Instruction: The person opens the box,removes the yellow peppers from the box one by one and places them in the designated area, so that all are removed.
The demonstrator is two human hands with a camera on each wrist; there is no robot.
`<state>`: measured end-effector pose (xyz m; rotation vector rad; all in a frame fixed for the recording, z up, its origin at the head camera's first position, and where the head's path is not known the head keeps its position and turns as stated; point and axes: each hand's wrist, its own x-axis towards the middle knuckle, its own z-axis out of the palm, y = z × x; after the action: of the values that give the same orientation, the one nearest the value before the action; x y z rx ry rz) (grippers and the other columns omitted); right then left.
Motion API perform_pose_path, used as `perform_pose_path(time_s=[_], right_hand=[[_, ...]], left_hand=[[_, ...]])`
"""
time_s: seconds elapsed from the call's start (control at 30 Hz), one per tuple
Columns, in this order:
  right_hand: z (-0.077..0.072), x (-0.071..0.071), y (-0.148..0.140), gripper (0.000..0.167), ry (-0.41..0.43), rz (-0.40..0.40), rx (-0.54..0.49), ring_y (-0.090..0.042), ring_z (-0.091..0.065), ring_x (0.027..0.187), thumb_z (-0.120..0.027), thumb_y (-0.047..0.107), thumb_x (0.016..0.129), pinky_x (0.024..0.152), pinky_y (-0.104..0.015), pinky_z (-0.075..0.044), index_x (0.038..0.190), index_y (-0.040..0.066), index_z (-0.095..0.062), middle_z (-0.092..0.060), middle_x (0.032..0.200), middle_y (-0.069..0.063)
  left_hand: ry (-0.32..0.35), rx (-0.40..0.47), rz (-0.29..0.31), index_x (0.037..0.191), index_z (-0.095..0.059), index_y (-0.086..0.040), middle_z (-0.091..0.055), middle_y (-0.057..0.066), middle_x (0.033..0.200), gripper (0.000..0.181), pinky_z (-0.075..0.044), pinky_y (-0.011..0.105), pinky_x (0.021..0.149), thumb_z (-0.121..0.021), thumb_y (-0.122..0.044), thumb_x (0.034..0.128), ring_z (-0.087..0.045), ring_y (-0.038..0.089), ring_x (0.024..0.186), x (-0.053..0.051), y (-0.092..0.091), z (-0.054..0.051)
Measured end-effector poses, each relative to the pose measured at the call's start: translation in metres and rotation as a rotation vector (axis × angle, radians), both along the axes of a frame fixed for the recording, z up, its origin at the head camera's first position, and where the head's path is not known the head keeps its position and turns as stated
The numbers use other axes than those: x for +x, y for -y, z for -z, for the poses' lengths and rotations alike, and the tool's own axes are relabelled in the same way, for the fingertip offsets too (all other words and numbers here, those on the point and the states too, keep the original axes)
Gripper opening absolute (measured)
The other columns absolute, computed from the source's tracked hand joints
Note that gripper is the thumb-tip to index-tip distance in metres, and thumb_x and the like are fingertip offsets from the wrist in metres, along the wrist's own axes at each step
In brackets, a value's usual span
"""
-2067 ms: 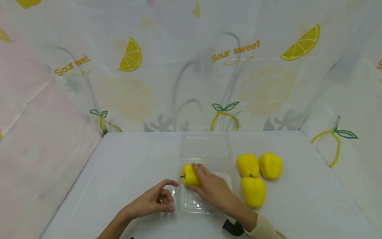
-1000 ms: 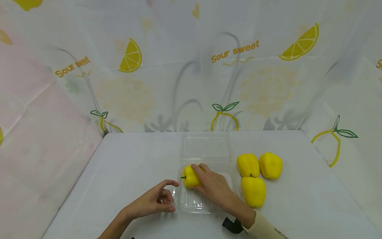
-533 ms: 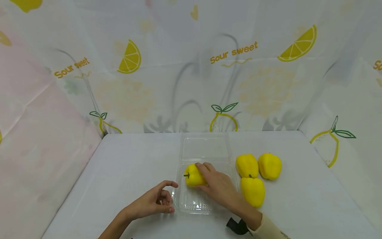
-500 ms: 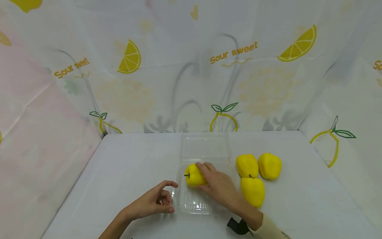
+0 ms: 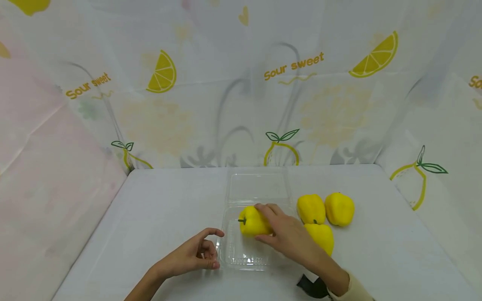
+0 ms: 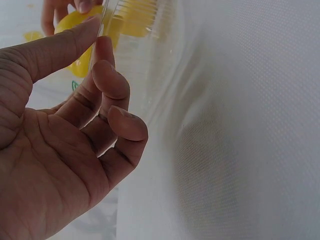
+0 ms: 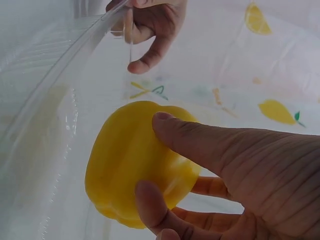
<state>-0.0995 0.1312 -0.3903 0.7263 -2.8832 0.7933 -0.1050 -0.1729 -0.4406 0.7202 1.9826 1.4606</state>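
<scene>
My right hand (image 5: 291, 236) grips a yellow bell pepper (image 5: 253, 221) from its right side, fingers over the top and thumb on the near side. The pepper lies sideways, green stem pointing left, over the base of a clear plastic clamshell container (image 5: 241, 261). Whether it touches the container's floor I cannot tell. At the container's left rim, my left hand (image 5: 190, 255) holds the edge near the front corner with its thumb and curled fingers. The left wrist view shows the left thumb (image 6: 65, 47) against that clear rim. The container's lid (image 5: 259, 187) lies folded back, away from me.
Three more yellow bell peppers stand right of the container: one at back left (image 5: 311, 208), one at far right (image 5: 340, 209), and a nearer pepper (image 5: 321, 239) partly behind my right wrist. A black strap (image 5: 312, 286) hangs at that wrist. Printed cloth walls (image 5: 211, 108) border the white table (image 5: 169, 200).
The held pepper has shifted to the right within the container's outline, together with my right hand and forearm. My left hand has stayed at the left rim.
</scene>
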Motion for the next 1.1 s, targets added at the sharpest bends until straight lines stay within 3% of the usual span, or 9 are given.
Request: perform_pose_path(time_s=[0.27,0.57,0.9,1.1], right_hand=[[-0.008,0.003,-0.014,0.069,-0.028,0.026,-0.018,-0.008,-0.056,0.089,-0.079,0.042,0.083,0.071,-0.023,-0.05,0.141,0.022,-0.048,-0.055,0.129,0.002],[-0.012,0.003,-0.027,0.071,-0.046,0.083,-0.029,-0.002,-0.049,0.065,-0.082,0.044,0.078,0.059,-0.019,-0.046,0.14,0.026,-0.05,-0.055,0.122,0.004],[-0.012,0.004,-0.042,0.073,-0.086,0.132,-0.006,-0.012,-0.055,0.086,-0.083,0.045,0.077,0.069,-0.028,-0.05,0.14,0.026,-0.051,-0.056,0.12,0.0],[-0.014,0.006,-0.051,0.074,-0.112,0.147,-0.003,-0.014,-0.058,0.086,-0.082,0.046,0.078,0.073,-0.032,-0.052,0.141,0.023,-0.051,-0.057,0.122,-0.002]], left_hand=[[0.003,0.015,0.002,0.141,-0.035,-0.002,-0.063,0.003,0.084,0.066,-0.051,0.026,0.068,-0.074,-0.012,0.0889,-0.062,0.013,0.076,0.001,0.001,0.001],[-0.022,0.016,0.009,0.141,-0.035,-0.003,-0.064,0.003,0.084,0.066,-0.051,0.026,0.067,-0.074,-0.012,0.0892,-0.061,0.01,0.075,0.002,0.001,0.001],[-0.03,0.019,0.012,0.142,-0.034,-0.002,-0.064,0.003,0.085,0.066,-0.052,0.026,0.067,-0.074,-0.013,0.0893,-0.061,0.01,0.075,0.002,0.001,0.001],[-0.043,0.018,0.013,0.141,-0.035,-0.003,-0.064,0.002,0.084,0.066,-0.051,0.025,0.066,-0.074,-0.014,0.0894,-0.06,0.009,0.074,0.001,0.0,0.0]])
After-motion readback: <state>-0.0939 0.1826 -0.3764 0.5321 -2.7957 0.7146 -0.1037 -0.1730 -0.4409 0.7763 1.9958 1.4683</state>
